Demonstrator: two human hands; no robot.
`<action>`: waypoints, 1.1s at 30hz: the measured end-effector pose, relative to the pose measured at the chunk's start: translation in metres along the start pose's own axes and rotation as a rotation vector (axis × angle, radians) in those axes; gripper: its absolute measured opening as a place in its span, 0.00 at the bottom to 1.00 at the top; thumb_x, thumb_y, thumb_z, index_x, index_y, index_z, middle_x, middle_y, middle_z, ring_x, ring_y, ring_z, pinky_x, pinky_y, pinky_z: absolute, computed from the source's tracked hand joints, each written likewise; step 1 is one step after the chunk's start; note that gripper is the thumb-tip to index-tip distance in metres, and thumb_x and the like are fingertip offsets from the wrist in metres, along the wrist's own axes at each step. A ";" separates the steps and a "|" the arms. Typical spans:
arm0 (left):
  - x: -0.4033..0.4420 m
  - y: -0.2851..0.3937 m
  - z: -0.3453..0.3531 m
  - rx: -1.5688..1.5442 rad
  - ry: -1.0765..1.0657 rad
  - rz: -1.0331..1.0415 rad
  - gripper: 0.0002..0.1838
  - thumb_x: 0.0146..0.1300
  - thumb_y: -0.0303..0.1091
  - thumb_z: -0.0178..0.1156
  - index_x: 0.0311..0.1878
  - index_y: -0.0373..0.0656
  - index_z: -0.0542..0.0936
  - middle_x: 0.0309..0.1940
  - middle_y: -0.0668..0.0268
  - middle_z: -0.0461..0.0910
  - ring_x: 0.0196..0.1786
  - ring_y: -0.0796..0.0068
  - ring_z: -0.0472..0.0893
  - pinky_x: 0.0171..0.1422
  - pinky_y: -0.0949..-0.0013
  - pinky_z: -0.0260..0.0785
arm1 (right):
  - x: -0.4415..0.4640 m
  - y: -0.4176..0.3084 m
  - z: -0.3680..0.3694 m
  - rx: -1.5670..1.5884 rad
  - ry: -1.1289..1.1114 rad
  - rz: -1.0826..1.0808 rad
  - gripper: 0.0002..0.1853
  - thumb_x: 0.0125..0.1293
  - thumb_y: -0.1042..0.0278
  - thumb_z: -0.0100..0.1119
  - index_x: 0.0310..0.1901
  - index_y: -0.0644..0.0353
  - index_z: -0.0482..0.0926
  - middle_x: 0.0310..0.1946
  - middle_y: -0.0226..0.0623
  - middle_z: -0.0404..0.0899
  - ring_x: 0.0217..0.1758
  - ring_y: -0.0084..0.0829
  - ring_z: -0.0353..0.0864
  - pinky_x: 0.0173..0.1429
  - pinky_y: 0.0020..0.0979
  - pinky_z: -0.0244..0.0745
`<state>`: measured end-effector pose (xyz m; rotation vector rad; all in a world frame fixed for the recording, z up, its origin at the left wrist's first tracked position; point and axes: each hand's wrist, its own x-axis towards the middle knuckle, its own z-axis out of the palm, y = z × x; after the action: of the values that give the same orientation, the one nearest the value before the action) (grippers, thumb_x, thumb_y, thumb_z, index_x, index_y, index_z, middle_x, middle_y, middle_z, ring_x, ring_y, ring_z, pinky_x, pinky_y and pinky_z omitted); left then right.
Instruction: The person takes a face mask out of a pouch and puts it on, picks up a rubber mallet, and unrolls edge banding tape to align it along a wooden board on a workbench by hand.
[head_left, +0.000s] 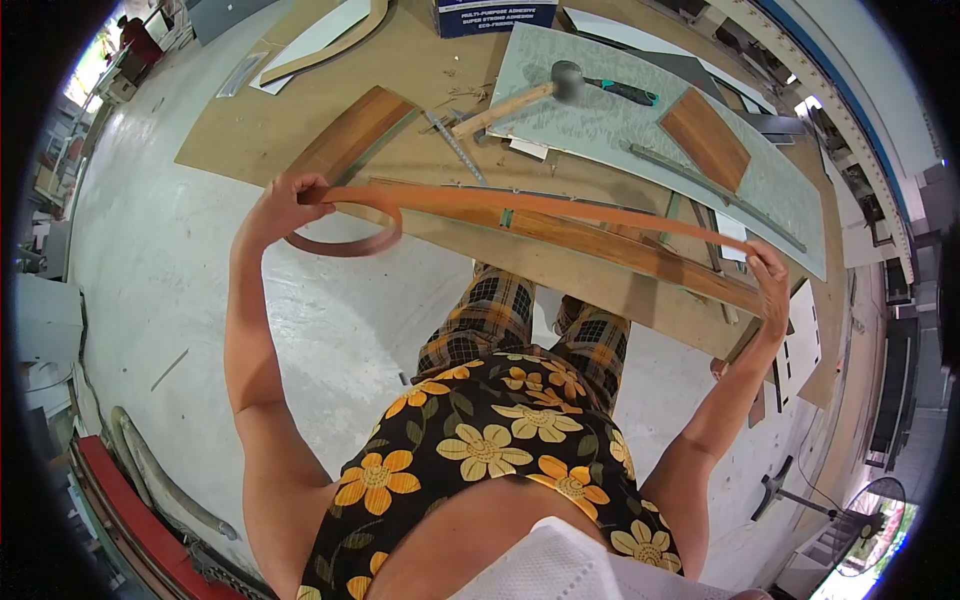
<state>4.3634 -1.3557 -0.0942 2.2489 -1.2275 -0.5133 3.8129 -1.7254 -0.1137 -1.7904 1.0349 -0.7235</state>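
An orange-brown edge banding strip (560, 208) is stretched between my two hands above the front of the worktable. My left hand (290, 205) pinches it near the left, where the rest hangs in a loose loop. At the far right end, the fingers of my right hand (768, 270) are closed on the strip. Just beneath it lies a long wood-grain board (620, 250), running along the table's front edge and partly covered by the strip. A shorter wood-grain panel (355, 130) lies beyond my left hand.
A mallet (568, 82) and a teal-black handled tool (622, 92) lie on a grey-green sheet (700, 130). Nearby are a metal ruler (455, 147), a small wood-grain panel (706, 138) and a blue adhesive box (495, 18). A fan (868, 525) stands at lower right.
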 end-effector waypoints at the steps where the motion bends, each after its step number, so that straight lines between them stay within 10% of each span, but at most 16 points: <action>1: 0.004 -0.004 -0.001 -0.001 0.002 0.019 0.08 0.48 0.27 0.65 0.30 0.37 0.77 0.18 0.72 0.69 0.24 0.82 0.66 0.30 0.73 0.61 | -0.006 0.008 -0.008 0.010 -0.001 -0.012 0.14 0.56 0.73 0.59 0.45 0.61 0.80 0.36 0.24 0.76 0.41 0.17 0.70 0.50 0.21 0.61; 14: 0.046 -0.005 -0.040 0.290 0.134 0.060 0.06 0.50 0.24 0.57 0.33 0.40 0.79 0.22 0.62 0.76 0.27 0.71 0.74 0.35 0.67 0.66 | -0.041 0.072 -0.041 0.001 0.013 0.053 0.14 0.57 0.69 0.60 0.45 0.63 0.79 0.39 0.26 0.78 0.44 0.20 0.72 0.53 0.24 0.63; 23: 0.088 -0.060 -0.014 0.355 0.184 0.315 0.09 0.56 0.29 0.57 0.40 0.38 0.78 0.31 0.53 0.79 0.34 0.61 0.80 0.41 0.63 0.70 | -0.031 0.108 -0.031 -0.311 0.078 0.032 0.15 0.54 0.68 0.66 0.44 0.62 0.80 0.28 0.27 0.78 0.32 0.16 0.72 0.35 0.21 0.69; 33: 0.090 -0.008 0.009 0.508 0.182 0.375 0.16 0.49 0.17 0.55 0.44 0.39 0.76 0.36 0.55 0.77 0.40 0.56 0.78 0.44 0.60 0.69 | -0.049 0.142 -0.022 -0.502 0.327 -0.153 0.15 0.49 0.69 0.67 0.42 0.53 0.81 0.38 0.36 0.79 0.48 0.36 0.75 0.53 0.36 0.69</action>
<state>4.4099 -1.4308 -0.1126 2.2995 -1.7759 0.1642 3.7231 -1.7239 -0.2365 -2.2475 1.3990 -0.9322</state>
